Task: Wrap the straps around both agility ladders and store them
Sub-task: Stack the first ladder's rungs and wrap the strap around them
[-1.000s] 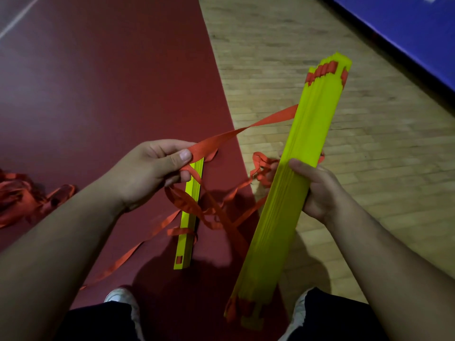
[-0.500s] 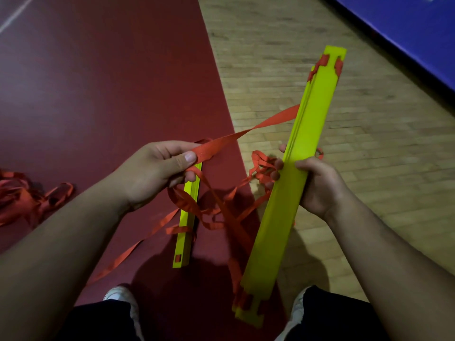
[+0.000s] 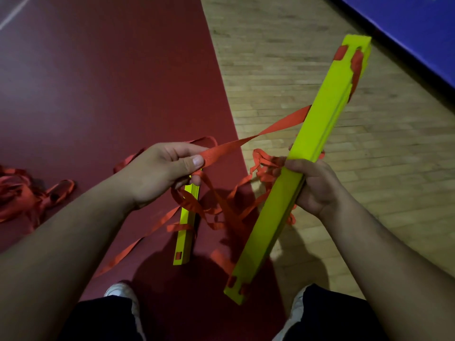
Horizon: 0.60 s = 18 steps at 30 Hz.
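My right hand grips a stacked bundle of yellow-green ladder rungs at its middle, tilted from lower left to upper right. An orange strap runs taut from behind the bundle to my left hand, which pinches it between thumb and fingers. More orange strap hangs in loose loops between my hands. Below my left hand a smaller set of yellow-green rungs hangs or lies among those loops; I cannot tell which.
A second tangle of orange straps lies on the dark red floor at the left. Wooden court floor spreads to the right, with a blue mat at the upper right. My white shoes show at the bottom.
The bundle in my right hand has rotated about its long axis, now showing a flat face instead of the stacked edges. My left hand kept its pinch on the strap.
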Available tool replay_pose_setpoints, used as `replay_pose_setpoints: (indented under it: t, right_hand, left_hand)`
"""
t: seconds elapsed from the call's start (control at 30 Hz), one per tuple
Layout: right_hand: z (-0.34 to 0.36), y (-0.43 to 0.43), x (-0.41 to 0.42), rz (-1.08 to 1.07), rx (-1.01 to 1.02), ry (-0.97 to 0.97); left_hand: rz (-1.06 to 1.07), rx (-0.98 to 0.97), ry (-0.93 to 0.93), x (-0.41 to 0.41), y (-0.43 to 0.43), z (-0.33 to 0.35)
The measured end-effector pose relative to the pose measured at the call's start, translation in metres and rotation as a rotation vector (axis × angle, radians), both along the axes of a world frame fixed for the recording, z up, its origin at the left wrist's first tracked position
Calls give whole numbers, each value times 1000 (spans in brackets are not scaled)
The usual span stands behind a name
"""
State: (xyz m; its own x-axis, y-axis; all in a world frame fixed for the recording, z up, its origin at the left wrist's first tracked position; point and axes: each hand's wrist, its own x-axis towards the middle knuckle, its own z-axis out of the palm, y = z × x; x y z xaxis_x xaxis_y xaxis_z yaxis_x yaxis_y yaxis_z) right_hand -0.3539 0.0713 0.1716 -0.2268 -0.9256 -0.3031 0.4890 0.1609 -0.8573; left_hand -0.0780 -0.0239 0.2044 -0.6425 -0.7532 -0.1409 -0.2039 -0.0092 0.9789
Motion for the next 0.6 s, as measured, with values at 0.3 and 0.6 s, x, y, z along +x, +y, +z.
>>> replay_pose_setpoints:
  t: [0.3, 0.6]
  right_hand:
    - [10, -1, -8, 9, 62, -180]
    - [8, 3, -5, 6, -11, -54]
  left_hand:
    - [-54, -31, -73, 2, 2, 1]
    - [-67, -22, -84, 3, 1, -1]
